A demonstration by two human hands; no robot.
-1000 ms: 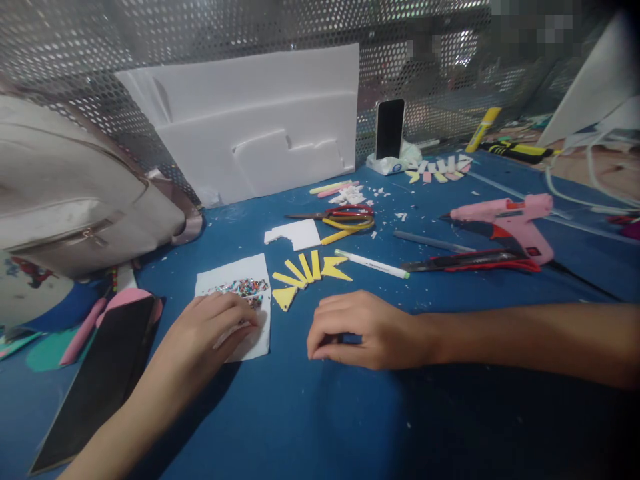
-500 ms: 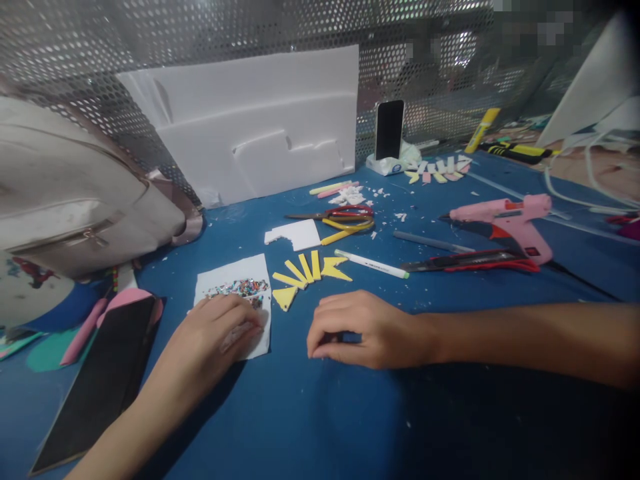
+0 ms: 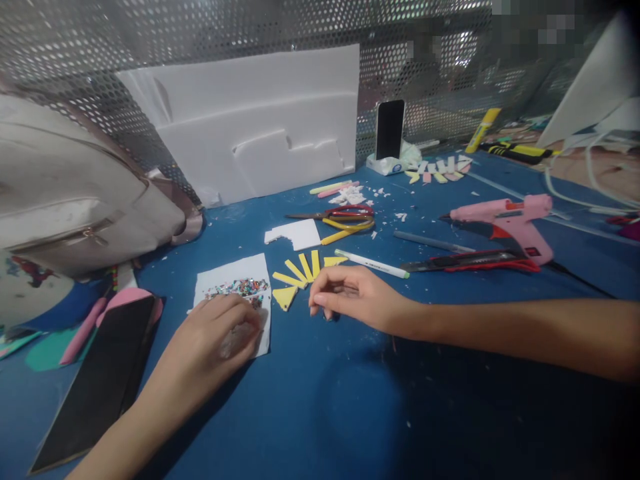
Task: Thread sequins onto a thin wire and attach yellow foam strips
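My left hand point(image 3: 220, 333) rests with curled fingers on a white paper sheet point(image 3: 235, 275) that carries a heap of coloured glitter bits point(image 3: 240, 288); something small and pale lies under its fingertips, too blurred to name. My right hand point(image 3: 353, 297) hovers over the blue table just right of several yellow foam strips and triangles point(image 3: 300, 270), its fingers pinched together. What the pinch holds cannot be made out. A yellow triangle point(image 3: 285, 297) lies between the two hands.
A white marker point(image 3: 373, 264), scissors point(image 3: 345, 219), a pink glue gun point(image 3: 505, 217) and a red-handled cutter point(image 3: 470, 261) lie beyond my right hand. A grey bag point(image 3: 75, 193) and a dark phone point(image 3: 100, 380) sit at the left. White foam board point(image 3: 260, 120) leans on the mesh wall.
My right hand has lifted and moved forward toward the yellow foam pieces, now covering part of them. My left hand has barely shifted on the paper.
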